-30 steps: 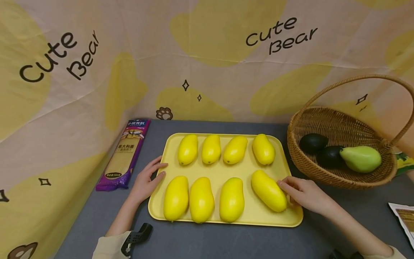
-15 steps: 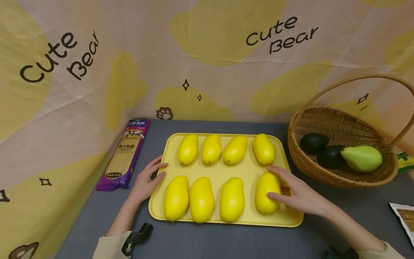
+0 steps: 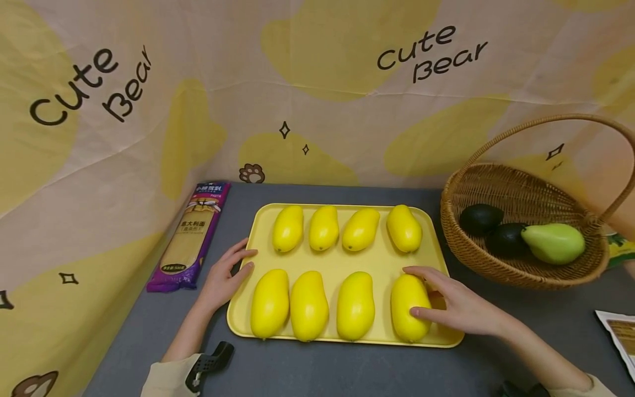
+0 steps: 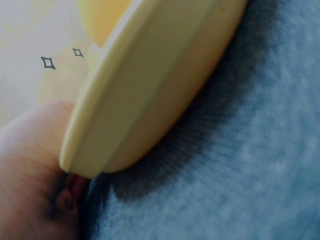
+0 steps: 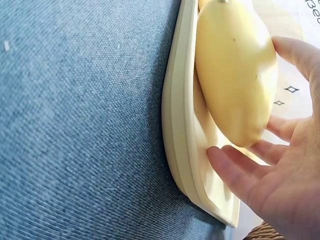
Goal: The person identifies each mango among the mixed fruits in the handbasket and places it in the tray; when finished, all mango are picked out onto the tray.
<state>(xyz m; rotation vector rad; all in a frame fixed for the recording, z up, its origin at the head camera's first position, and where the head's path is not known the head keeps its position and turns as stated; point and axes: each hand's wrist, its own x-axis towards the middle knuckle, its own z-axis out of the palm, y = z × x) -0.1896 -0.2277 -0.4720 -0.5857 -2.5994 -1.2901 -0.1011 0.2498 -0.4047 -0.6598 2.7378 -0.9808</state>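
A pale yellow tray (image 3: 382,336) lies on the table, bearing yellow mangoes in two rows. My left hand (image 3: 223,281) holds the tray's left rim; in the left wrist view, part of the hand (image 4: 30,170) shows beneath the tray edge (image 4: 115,95). At the near right corner my right hand (image 3: 461,303) grips a mango (image 3: 408,317), thumb on its top and index finger at its far end. The right wrist view shows this mango (image 5: 237,70) beside the thumb and fingers (image 5: 235,172). Two other mangoes (image 3: 355,306) (image 3: 404,229) are its nearest neighbours.
A wicker basket (image 3: 521,278) with a tall handle stands right of the tray, holding two dark avocados (image 3: 481,219) and a green pear (image 3: 555,243). A purple pasta packet (image 3: 190,237) lies at left. Another packet (image 3: 620,336) shows at the right edge. Printed cloth hangs behind.
The near-right mango has turned from slanted to nearly in line with its row, then slid toward me. My right hand moved round it. The left hand has stayed put.
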